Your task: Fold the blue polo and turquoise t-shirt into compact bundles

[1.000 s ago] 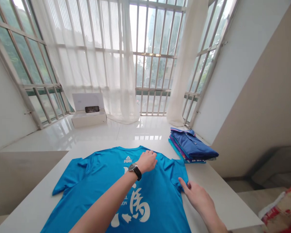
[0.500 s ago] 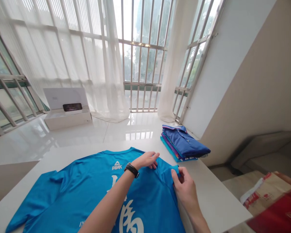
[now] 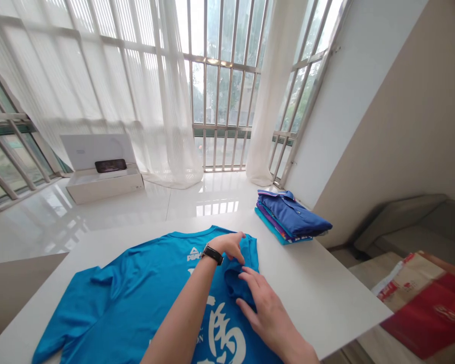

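A blue T-shirt [image 3: 136, 293] with white lettering lies spread on the white table, its collar toward the window. My left hand [image 3: 231, 246], with a black watch [image 3: 213, 254] on its wrist, has its fingers bent down on the shirt near the shoulder, gripping the cloth there. Close by, my right hand [image 3: 263, 306] has the sleeve between thumb and fingers, its opening turned inward over the shirt's body. The other sleeve [image 3: 74, 308] lies outstretched at the left. Part of the lettering is covered by my left forearm.
Folded clothes [image 3: 291, 217] are stacked at the table's [image 3: 311, 288] far right corner. An open white box [image 3: 104, 184] with a phone [image 3: 110, 166] stands on the glossy ledge before barred, curtained windows. A red and beige bag [image 3: 420, 303] sits beyond the right edge.
My right hand has moved left and inward, bringing the sleeve from the shirt's outer side onto its body. My left hand stays near the shoulder.
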### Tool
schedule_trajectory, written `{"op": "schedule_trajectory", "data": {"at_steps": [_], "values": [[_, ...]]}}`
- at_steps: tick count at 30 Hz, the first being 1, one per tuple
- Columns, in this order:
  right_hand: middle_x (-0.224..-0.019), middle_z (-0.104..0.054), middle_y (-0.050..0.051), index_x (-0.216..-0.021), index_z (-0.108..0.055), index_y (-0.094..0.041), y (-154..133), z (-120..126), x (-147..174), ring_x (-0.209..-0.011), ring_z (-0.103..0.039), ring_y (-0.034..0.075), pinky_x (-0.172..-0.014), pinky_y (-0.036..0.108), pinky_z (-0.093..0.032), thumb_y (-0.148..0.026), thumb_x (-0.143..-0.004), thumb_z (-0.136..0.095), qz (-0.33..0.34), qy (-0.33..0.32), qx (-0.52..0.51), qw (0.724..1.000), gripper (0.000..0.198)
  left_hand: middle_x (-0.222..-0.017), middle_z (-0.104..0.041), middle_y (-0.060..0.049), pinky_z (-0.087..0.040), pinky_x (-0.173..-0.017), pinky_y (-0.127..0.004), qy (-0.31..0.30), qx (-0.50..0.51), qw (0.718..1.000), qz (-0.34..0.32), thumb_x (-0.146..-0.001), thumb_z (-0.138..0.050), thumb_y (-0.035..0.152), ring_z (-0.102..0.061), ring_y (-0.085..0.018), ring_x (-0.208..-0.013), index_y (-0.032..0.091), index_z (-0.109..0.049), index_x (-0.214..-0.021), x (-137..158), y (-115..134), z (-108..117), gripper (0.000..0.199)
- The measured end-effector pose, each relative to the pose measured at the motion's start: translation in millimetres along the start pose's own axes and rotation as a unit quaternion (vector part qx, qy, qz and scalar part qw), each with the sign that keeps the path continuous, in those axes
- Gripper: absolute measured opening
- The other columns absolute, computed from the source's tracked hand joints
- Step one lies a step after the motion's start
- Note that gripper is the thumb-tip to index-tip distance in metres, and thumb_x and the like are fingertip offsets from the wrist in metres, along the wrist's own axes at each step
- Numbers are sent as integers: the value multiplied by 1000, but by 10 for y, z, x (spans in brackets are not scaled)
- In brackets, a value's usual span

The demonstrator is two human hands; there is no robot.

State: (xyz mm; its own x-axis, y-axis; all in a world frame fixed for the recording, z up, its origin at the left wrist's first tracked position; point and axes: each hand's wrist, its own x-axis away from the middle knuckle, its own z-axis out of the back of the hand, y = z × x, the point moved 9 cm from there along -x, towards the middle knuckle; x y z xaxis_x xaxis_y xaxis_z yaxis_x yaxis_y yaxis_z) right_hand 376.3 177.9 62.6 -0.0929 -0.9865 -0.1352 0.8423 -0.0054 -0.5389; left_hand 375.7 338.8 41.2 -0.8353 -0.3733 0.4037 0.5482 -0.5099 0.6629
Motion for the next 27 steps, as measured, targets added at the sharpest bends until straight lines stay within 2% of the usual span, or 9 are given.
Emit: {"op": "schedule_trajectory", "data": {"at_steps": [3, 6, 10, 13, 15, 17, 21, 23, 27], "values": [[-140, -53, 12, -130, -54, -21, 265, 138, 210, -131, -48, 26, -111, 45, -42, -39, -93, -50, -71, 55, 14, 996, 42, -108, -67, -5, -57, -74, -32, 45, -72, 996, -2, -50, -89, 39, -67, -25, -89, 22, -40, -140, 56, 115, 112, 104], [-135, -57, 11, -124, -61, -22, 371, 148, 345, -127, -51, 26, -109, 43, -45, -48, -93, -48, -103, 61, 17, 993, 42, -109, -67, -8, -53, -85, -38, 94, -140, 986, -13, -48, -89, 45, -63, -31, -101, 21, -59, -116, 150, 305, 203, 78], [-135, -58, 11, -127, -61, -22, 366, 31, 382, -127, -52, 27, -109, 45, -44, -51, -93, -48, -104, 45, 28, 993, 46, -83, -71, -8, -55, -75, -39, 83, -202, 976, 5, -44, -92, 40, -67, -30, -79, 18, -67, -76, 193, 413, 77, 46], [-138, -56, 11, -132, -57, -22, 415, 2, 393, -128, -51, 27, -109, 45, -44, -52, -92, -49, -118, 71, 38, 990, 50, -68, -69, -6, -55, -71, -40, 95, -203, 974, 21, -47, -91, 26, -66, -28, -71, 18, -64, -60, 206, 394, 33, 31], [-139, -56, 10, -133, -56, -22, 453, -2, 388, -128, -52, 27, -109, 44, -45, -52, -91, -50, -119, 85, 46, 988, 52, -67, -68, -7, -55, -70, -40, 103, -201, 974, 20, -52, -86, 20, -66, -28, -69, 18, -65, -59, 216, 378, 46, 22], [-136, -58, 10, -131, -59, -24, 468, -4, 354, -125, -54, 27, -107, 43, -47, -52, -91, -50, -105, 89, 59, 989, 49, -70, -69, -8, -55, -69, -39, 105, -198, 974, 13, -55, -84, 21, -66, -27, -68, 17, -66, -61, 224, 371, 68, 19], [-133, -61, 10, -123, -66, -27, 448, -14, 228, -120, -57, 30, -99, 46, -51, -51, -90, -51, -62, 87, 99, 989, 44, -75, -70, -11, -54, -71, -36, 115, -194, 974, 12, -66, -76, 53, -68, -29, -75, 17, -69, -67, 212, 391, 78, 37], [-132, -62, 10, -123, -67, -29, 436, -28, 170, -117, -58, 31, -96, 49, -52, -54, -90, -50, -48, 88, 121, 988, 45, -81, -71, -14, -54, -76, -37, 132, -201, 970, 28, -73, -67, 60, -68, -31, -84, 16, -70, -74, 187, 400, 62, 44], [-132, -64, 9, -127, -65, -30, 444, -87, 110, -115, -60, 31, -93, 48, -53, -57, -90, -48, -30, 84, 150, 985, 49, -98, -72, -20, -55, -79, -44, 136, -216, 964, 72, -69, -71, 48, -68, -37, -93, 14, -72, -91, 125, 375, -29, 41]]}}
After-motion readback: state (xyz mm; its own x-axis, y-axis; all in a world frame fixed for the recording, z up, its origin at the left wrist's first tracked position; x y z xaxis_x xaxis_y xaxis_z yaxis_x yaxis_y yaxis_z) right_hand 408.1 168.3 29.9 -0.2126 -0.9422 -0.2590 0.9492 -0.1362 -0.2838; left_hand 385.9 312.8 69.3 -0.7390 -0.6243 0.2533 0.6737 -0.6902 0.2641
